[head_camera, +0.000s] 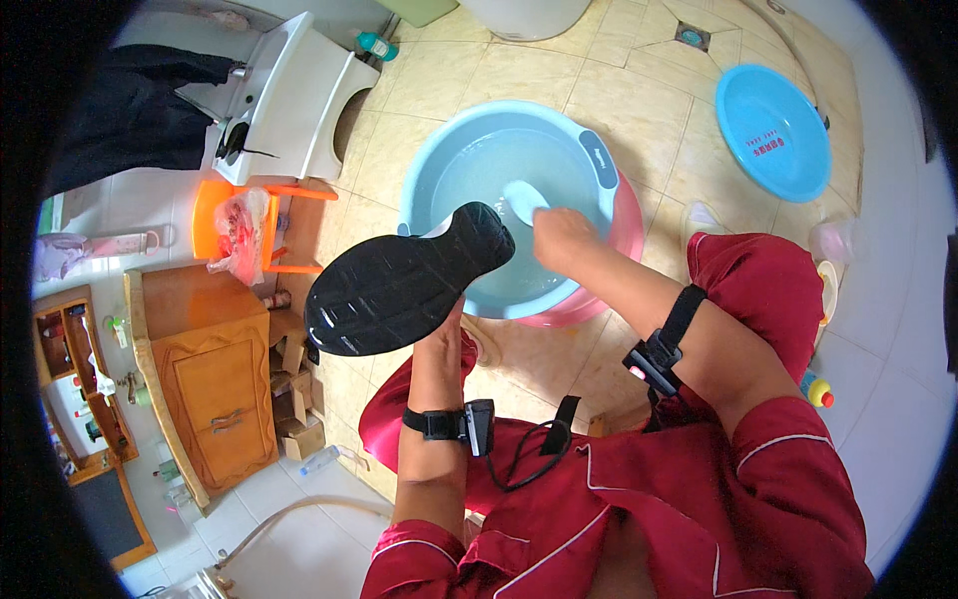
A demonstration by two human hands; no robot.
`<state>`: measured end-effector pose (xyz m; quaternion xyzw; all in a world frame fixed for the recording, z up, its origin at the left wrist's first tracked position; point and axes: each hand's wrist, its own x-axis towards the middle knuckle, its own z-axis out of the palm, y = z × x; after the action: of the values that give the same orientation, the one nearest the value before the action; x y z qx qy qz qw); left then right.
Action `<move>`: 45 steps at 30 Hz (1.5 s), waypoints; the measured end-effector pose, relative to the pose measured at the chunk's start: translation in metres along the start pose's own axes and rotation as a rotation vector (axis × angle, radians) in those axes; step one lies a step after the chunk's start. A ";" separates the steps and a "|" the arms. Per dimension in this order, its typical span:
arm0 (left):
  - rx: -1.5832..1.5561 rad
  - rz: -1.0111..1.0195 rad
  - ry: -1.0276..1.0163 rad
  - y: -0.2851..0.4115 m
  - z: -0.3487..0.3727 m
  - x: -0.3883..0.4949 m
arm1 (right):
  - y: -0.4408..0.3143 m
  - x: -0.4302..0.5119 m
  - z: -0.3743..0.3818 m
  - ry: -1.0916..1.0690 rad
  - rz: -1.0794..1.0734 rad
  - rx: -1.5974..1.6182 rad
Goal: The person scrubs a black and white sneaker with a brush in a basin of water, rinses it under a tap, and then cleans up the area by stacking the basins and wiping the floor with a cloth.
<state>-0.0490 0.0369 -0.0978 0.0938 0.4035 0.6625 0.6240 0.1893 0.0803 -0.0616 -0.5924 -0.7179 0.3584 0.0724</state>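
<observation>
A black-soled shoe (404, 288) is held up by my left hand (445, 326), its sole turned towards me; most of the fingers are hidden behind it. My right hand (563, 238) is closed on the handle of a light blue brush (524, 198), whose head points away to the upper left over the water. Both are above a light blue basin (509, 112) that holds water. A pink basin (627, 247) shows beneath or behind it. The toe of the shoe lies to the left, its heel close to the brush.
A flat blue basin (775, 131) lies at the right near a floor drain (692, 36). On the left stand an orange stool (206, 221) with plastic bags, a wooden cabinet (224, 389) and a white sink (281, 105). A green bottle (378, 46) is beside the sink.
</observation>
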 end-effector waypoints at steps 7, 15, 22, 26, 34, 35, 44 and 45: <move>0.028 -0.001 -0.032 0.004 0.004 -0.005 | 0.003 0.000 0.006 -0.253 0.106 -0.132; -0.010 -0.034 0.102 0.010 0.044 -0.013 | -0.033 -0.055 -0.050 0.003 -0.210 0.672; 0.175 0.080 0.073 0.001 0.043 -0.017 | -0.069 -0.073 -0.040 0.332 -0.611 0.662; 0.089 0.063 0.077 -0.001 0.035 -0.013 | -0.056 -0.060 -0.032 0.388 -0.546 0.598; 0.154 0.122 -0.156 -0.002 0.043 -0.006 | -0.044 -0.058 -0.041 0.197 -0.210 0.565; 0.165 0.126 -0.093 -0.001 0.042 -0.005 | -0.045 -0.065 -0.044 0.139 -0.188 0.585; 0.240 0.129 -0.087 -0.002 0.031 0.000 | -0.052 -0.050 -0.039 0.122 -0.114 0.647; 0.211 0.108 -0.069 -0.003 0.031 -0.001 | -0.051 -0.040 -0.034 0.153 -0.090 0.667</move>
<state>-0.0270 0.0484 -0.0794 0.2035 0.4437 0.6454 0.5875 0.1781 0.0563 0.0066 -0.5289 -0.5792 0.5244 0.3313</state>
